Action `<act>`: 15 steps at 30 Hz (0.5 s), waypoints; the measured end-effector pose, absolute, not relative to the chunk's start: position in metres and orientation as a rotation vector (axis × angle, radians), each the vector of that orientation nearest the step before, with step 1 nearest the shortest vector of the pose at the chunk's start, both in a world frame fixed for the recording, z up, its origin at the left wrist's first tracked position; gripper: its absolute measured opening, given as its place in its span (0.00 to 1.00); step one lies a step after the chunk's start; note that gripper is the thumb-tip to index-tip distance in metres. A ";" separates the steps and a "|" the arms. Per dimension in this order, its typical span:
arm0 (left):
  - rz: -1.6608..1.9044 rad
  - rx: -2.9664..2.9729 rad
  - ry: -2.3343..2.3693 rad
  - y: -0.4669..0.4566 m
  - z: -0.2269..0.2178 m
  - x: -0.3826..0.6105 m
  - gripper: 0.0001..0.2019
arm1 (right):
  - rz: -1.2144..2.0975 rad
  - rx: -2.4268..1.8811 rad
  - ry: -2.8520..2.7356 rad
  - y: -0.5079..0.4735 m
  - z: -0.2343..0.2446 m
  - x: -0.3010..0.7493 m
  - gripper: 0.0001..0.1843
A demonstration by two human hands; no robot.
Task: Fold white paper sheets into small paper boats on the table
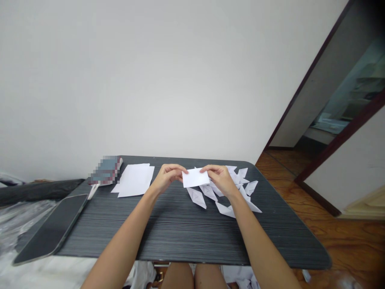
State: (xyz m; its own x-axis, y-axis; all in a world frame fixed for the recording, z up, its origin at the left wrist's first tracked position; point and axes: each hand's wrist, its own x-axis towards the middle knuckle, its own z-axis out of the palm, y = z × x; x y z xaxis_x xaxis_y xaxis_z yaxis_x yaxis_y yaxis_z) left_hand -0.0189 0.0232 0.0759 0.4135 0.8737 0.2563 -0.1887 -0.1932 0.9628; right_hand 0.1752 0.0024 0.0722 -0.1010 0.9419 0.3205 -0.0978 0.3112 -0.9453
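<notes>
A small white rectangle of folded paper [195, 179] is held up over the dark table between my two hands. My left hand [167, 176] pinches its upper left corner between thumb and fingers. My right hand [221, 179] grips the upper right edge the same way. Beneath and behind the right hand lie several folded white paper pieces [197, 198], pointed at their ends and spread in a loose pile. My right hand and forearm hide part of that pile.
White paper sheets [136, 180] lie left on the striped dark table [180, 237]. Beside them is a thick book [106, 170], its cover blurred out. A dark tablet-like slab [52, 228] with a white cable [93, 190] rests at the left edge. A wall [168, 80] stands behind.
</notes>
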 end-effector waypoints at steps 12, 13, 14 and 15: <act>1.234 1.555 0.790 0.025 0.061 0.000 0.13 | 0.879 -0.782 -1.454 -0.001 0.074 0.173 0.14; 1.283 1.523 0.802 0.025 0.059 0.002 0.13 | 0.897 -0.757 -1.425 0.000 0.074 0.173 0.16; 1.317 1.497 0.807 0.025 0.057 0.003 0.13 | 0.904 -0.743 -1.408 0.001 0.074 0.172 0.16; 1.339 1.479 0.805 0.025 0.056 0.005 0.13 | 0.898 -0.743 -1.395 0.002 0.073 0.172 0.15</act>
